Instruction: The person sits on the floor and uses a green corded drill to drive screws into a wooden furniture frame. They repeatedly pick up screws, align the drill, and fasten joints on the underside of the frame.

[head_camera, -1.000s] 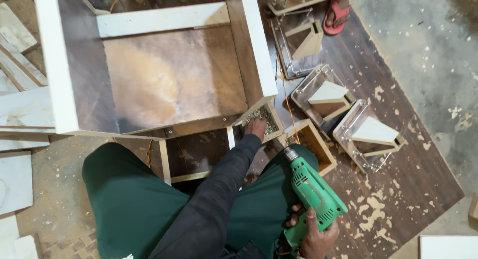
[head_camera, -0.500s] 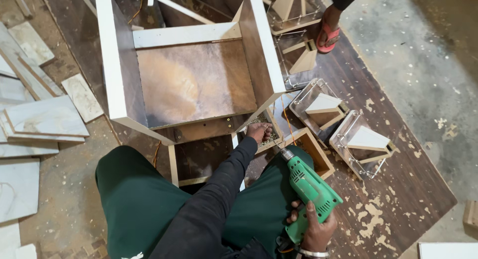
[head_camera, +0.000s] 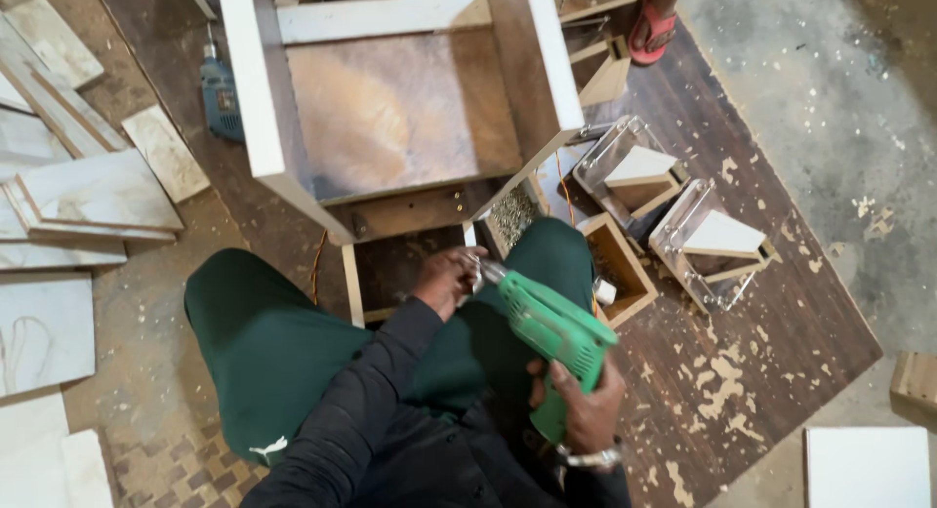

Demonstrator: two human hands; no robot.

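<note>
My right hand (head_camera: 586,406) grips the handle of a green power drill (head_camera: 551,332), which points up and to the left over my lap. My left hand (head_camera: 447,279) is closed around the drill's chuck and bit end (head_camera: 480,267). Just beyond it stands a white-edged wooden cabinet box (head_camera: 400,108) with a brown inner panel, open toward me. A small wooden tray of screws (head_camera: 511,215) lies beside the cabinet's near right corner. I sit in dark green trousers on a dark wooden board (head_camera: 761,313).
A blue drill (head_camera: 220,88) lies left of the cabinet. Small open wooden boxes (head_camera: 620,269) and wedge pieces in metal clamps (head_camera: 708,240) lie to the right. White board offcuts (head_camera: 88,196) are stacked left. Another person's foot in a red sandal (head_camera: 652,30) is at the top.
My left hand has drawn back from the screw tray to the drill's chuck. The drill has swung closer over my lap. The view has shifted, with the cabinet now further right.
</note>
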